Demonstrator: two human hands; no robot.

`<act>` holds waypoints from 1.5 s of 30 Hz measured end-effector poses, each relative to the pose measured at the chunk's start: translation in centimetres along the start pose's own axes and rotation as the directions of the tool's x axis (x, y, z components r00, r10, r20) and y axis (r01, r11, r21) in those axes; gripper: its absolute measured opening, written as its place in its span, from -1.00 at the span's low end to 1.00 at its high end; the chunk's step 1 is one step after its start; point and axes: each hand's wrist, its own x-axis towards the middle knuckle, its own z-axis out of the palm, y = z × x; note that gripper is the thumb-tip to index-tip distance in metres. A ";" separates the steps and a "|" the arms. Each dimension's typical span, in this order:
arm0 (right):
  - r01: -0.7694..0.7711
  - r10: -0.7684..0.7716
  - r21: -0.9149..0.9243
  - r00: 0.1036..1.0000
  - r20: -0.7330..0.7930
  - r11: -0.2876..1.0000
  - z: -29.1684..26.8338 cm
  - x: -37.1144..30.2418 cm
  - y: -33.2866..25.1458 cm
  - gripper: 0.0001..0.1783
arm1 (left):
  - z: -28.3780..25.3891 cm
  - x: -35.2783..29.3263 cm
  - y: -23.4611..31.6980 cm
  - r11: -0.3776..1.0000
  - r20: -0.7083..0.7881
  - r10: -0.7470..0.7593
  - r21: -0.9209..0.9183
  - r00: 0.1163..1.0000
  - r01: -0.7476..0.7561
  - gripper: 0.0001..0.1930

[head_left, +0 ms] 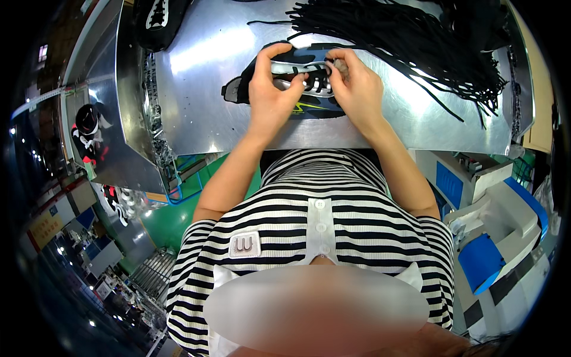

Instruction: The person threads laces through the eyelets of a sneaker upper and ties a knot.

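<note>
A sneaker in black, blue-grey and silver with yellow marks lies on the metal table, its heel to the left and its toe to the right. A black shoelace runs through the eyelets on its silver lacing panels. My left hand grips the shoe around its opening, the thumb on the near panel and the fingers at the far side. Over the front eyelets, my right hand pinches the shoelace between thumb and fingers. Its fingers partly cover the toe end.
A large bundle of black laces spreads over the far right of the metal table. Another black shoe sits at the far left. Raised metal edging bounds the left side. Blue-and-grey equipment stands below right.
</note>
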 end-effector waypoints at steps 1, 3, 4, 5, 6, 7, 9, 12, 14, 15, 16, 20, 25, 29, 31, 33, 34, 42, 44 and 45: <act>-0.043 0.043 0.025 0.999 -0.015 0.999 0.0 0.1 0.0 -0.83 | -0.5 0.1 0.2 0.998 0.056 -0.043 -0.051 0.998 0.045 -0.49; -0.122 0.126 0.079 0.991 -0.044 0.989 0.0 0.6 -0.3 -0.84 | -2.1 -0.3 1.6 0.960 0.248 -0.083 -0.241 0.965 0.144 -0.47; -0.142 0.155 0.205 0.987 -0.049 0.968 0.2 0.5 -0.1 -0.83 | -2.4 -0.6 1.8 0.955 0.285 -0.084 -0.251 0.955 0.159 -0.48; -0.136 0.168 0.311 0.983 -0.078 0.941 -0.1 0.5 0.0 -0.82 | -2.5 -0.8 1.9 0.950 0.322 -0.084 -0.261 0.943 0.173 -0.49; -0.119 0.179 0.414 0.978 -0.108 0.903 -0.4 0.6 0.2 -0.80 | -2.8 -0.6 2.2 0.926 0.311 -0.168 -0.274 0.935 0.258 -0.56; -0.099 0.192 0.511 0.972 -0.134 0.854 -0.8 0.7 0.3 -0.79 | -2.8 -0.3 1.9 0.927 0.298 -0.156 -0.286 0.942 0.244 -0.58; 0.151 -0.121 0.311 0.986 -0.113 0.938 -1.6 -0.2 -0.5 -0.68 | -2.7 0.3 1.1 0.925 0.271 -0.130 -0.313 0.954 0.215 -0.61; 0.488 -0.483 -0.048 0.872 0.082 0.872 -1.8 0.4 -1.2 -0.60 | -2.4 0.6 1.3 0.943 0.294 -0.121 -0.263 0.948 0.202 -0.70; 0.512 -0.499 -0.093 0.856 0.133 0.854 -1.7 0.8 -0.7 -0.57 | -2.2 0.8 0.9 0.955 0.261 -0.129 -0.226 0.957 0.191 -0.70; 0.521 -0.503 -0.113 0.850 0.155 0.846 -1.5 1.0 -0.4 -0.55 | -2.2 0.8 0.8 0.954 0.267 -0.126 -0.231 0.955 0.191 -0.70; 0.560 -0.549 -0.102 0.828 0.113 0.822 -1.2 1.4 -0.2 -0.66 | -2.2 0.9 0.7 0.953 0.274 -0.123 -0.235 0.954 0.191 -0.70; 0.615 -0.601 -0.125 0.788 0.134 0.779 -1.2 1.5 -0.1 -0.68 | -2.5 0.8 0.3 0.946 0.267 -0.131 -0.255 0.955 0.202 -0.68; 0.538 -0.538 -0.004 0.843 -0.006 0.843 0.3 1.0 0.5 -0.70 | -1.9 0.8 0.5 0.970 0.229 -0.118 -0.181 0.966 0.162 -0.70; 0.534 -0.538 0.089 0.843 0.019 0.841 -1.2 -0.6 -1.5 -0.72 | -2.2 1.4 0.7 0.983 0.166 -0.145 -0.090 0.976 0.161 -0.71; 0.612 -0.619 0.130 0.786 0.010 0.780 -2.0 -1.8 -2.3 -0.72 | -1.8 2.2 0.9 0.969 0.128 -0.140 -0.184 0.982 0.163 -0.68; 0.646 -0.658 0.187 0.753 -0.001 0.740 -2.2 -2.7 -3.0 -0.68 | -1.7 2.5 0.9 0.961 0.104 -0.141 -0.225 0.984 0.162 -0.67; 0.640 -0.656 0.204 0.755 0.015 0.741 -2.3 -3.1 -3.4 -0.67 | -1.6 2.5 0.9 0.962 0.099 -0.143 -0.219 0.985 0.161 -0.66; 0.656 -0.706 0.325 0.706 0.055 0.681 -1.8 -3.7 -4.3 -0.55 | -1.1 3.5 0.7 0.975 0.040 -0.118 -0.184 0.992 0.124 -0.64; 0.634 -0.686 0.326 0.725 0.067 0.701 -1.5 -4.0 -4.2 -0.54 | -1.1 3.5 0.7 0.968 0.037 -0.123 -0.215 0.992 0.128 -0.64; 0.624 -0.677 0.326 0.732 0.073 0.710 -1.5 -3.9 -4.3 -0.54 | -1.1 3.6 0.7 0.964 0.034 -0.124 -0.232 0.992 0.128 -0.64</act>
